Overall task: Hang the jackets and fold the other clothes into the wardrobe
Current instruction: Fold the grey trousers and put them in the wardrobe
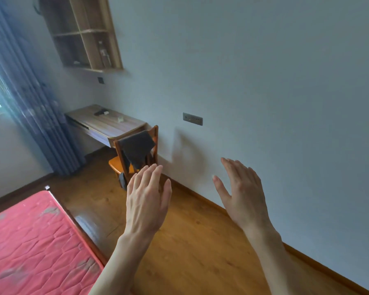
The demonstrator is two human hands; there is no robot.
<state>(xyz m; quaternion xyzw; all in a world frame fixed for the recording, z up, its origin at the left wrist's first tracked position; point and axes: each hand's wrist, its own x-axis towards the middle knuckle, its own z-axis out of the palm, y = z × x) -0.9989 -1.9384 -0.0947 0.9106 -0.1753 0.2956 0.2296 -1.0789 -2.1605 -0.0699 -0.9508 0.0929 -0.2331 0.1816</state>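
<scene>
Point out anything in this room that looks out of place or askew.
A dark grey garment hangs crookedly over the back of the wooden chair, one end trailing down towards the floor. The red mattress is bare and shows grey scuffed patches. Both hands, left hand and right hand, are open and empty.

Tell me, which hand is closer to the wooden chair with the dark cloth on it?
Left. The left hand is open just in front of the chair, its fingertips overlapping it in view. The right hand, also open, is off to the chair's right, by the wall.
</scene>
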